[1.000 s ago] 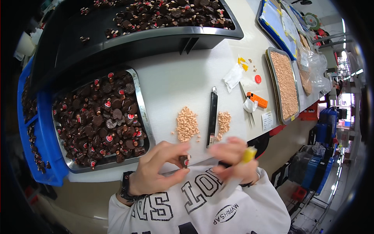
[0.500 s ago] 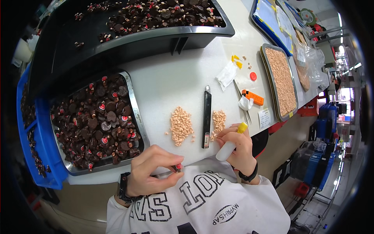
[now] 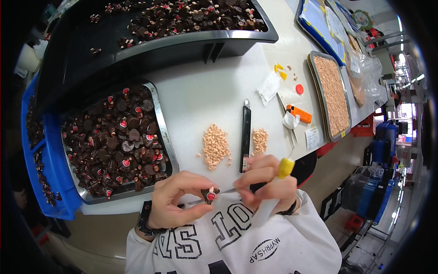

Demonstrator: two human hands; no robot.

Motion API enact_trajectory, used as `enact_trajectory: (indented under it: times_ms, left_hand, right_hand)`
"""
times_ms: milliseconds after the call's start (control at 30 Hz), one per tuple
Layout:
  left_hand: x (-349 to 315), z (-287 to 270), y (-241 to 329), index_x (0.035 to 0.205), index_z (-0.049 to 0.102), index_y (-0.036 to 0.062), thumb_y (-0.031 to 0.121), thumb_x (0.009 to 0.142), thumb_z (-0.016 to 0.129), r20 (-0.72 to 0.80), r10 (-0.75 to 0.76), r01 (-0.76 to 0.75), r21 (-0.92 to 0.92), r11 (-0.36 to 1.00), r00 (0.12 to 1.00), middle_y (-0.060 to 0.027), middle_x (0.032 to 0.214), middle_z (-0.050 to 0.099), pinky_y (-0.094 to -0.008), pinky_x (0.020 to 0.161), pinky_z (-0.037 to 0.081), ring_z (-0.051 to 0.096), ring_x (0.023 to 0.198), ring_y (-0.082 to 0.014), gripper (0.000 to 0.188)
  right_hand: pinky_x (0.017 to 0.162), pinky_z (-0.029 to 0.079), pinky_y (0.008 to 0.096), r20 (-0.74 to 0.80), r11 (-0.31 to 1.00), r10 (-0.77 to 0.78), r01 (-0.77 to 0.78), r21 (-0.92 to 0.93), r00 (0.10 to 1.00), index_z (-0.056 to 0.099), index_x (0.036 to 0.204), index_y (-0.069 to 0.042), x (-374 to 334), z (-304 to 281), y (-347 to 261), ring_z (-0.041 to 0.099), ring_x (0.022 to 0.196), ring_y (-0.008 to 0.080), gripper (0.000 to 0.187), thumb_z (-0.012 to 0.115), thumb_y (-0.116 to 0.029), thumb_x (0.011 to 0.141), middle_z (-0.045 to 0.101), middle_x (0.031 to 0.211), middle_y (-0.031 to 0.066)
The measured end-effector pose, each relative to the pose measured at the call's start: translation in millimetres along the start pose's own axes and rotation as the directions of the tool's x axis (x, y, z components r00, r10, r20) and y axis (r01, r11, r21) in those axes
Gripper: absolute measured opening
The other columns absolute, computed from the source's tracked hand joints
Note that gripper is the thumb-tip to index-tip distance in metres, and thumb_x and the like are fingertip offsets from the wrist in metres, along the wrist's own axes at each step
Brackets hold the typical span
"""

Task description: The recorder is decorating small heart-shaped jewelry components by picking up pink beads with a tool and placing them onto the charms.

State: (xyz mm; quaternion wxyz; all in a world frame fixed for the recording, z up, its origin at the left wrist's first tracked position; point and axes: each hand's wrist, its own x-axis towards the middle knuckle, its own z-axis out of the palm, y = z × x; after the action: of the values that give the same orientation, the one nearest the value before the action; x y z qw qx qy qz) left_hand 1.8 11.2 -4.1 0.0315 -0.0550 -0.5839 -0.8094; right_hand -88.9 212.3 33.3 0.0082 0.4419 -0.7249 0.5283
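Bright, even indoor light; lamps (image 3: pixel 402 58) glared white at far right. Soft shade lay on the white worktop (image 3: pixel 191 100) below the black bin (image 3: pixel 178 54). Motion blur softened right hand (image 3: pixel 273 183) and bottle (image 3: pixel 264 212). Fisheye bowed straight edges; corners fell black.

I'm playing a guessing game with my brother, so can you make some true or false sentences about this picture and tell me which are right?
1. The left hand holds a small dark piece with red on it. True.
2. The right hand is empty. False: the right hand holds a whitish bottle with a yellow top.
3. The black cutter lies between two piles of pale bits. True.
4. The round red disc is in the tray of dark pieces. False: the disc lies on the table.
5. A black band is around the left wrist. True.
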Motion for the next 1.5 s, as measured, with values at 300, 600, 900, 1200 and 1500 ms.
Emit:
enact_trajectory:
  times_ms: [300,600,900,1200,1500]
  left_hand:
    - [1.6,-3.9,2.4,0.111,0.057,-0.0064,-0.003,0.072,0.075,0.097,-0.001,0.006,-0.058,0.998,0.995,-0.0166,0.1,0.062,-0.0267,0.073,0.056,0.066,0.085,-0.0185,0.042]
    - [7.9,-8.1,12.8,0.109,0.062,-0.0053,-0.002,0.073,0.074,0.158,-0.07,0.06,0.065,0.996,0.985,-0.0148,0.099,0.063,-0.0256,0.07,0.056,0.066,0.083,-0.0169,0.038]
    - [-1.1,-15.1,12.2,0.108,0.062,-0.0056,-0.004,0.073,0.073,0.089,-0.022,0.028,-0.062,0.998,0.996,-0.0148,0.1,0.062,-0.026,0.069,0.056,0.065,0.083,-0.0181,0.037]
    - [-76.8,-39.8,63.3,0.111,0.058,-0.0035,0.007,0.066,0.081,-0.477,0.327,-0.071,0.479,0.875,0.815,-0.0142,0.094,0.063,-0.0264,0.062,0.051,0.061,0.076,-0.0162,0.052]
    - [-96.6,-108.3,92.5,0.113,0.061,0.0017,0.003,0.084,0.063,-0.729,0.599,0.587,0.656,0.474,0.33,-0.0022,0.105,0.061,-0.0169,0.055,0.034,0.043,0.061,-0.0015,0.028]
  right_hand:
    - [0.086,0.047,0.0387,0.157,0.999,-0.02,0.015,0.032,0.987,0.051,0.063,-0.013,1.4,6.2,-3.6,0.057,0.08,0.0163,0.03,0.072,0.008,0.063,0.068,0.097,0.0049]
    - [0.079,0.052,0.0387,0.097,0.982,-0.184,0.178,0.068,0.978,0.06,0.071,-0.003,0.1,16.7,5.3,0.056,0.074,0.0217,0.021,0.069,0.01,0.057,0.065,0.095,0.0128]
    - [0.083,0.052,0.0417,0.106,0.963,-0.256,0.243,0.116,0.961,0.059,0.071,-0.005,2.8,26.0,5.5,0.061,0.077,0.0222,0.014,0.071,0.001,0.067,0.066,0.101,0.02]
    - [0.088,0.038,0.0477,0.036,0.992,-0.125,0.126,-0.021,0.992,0.047,0.09,-0.018,-15.5,8.8,13.3,0.053,0.105,0.032,0.028,0.071,-0.018,0.075,0.067,0.107,0.0109]
    - [0.087,0.037,0.0491,0.039,0.993,-0.113,0.114,-0.024,0.993,0.041,0.102,-0.017,-12.5,16.2,9.5,0.053,0.104,0.0335,0.035,0.069,-0.021,0.082,0.068,0.104,0.0126]
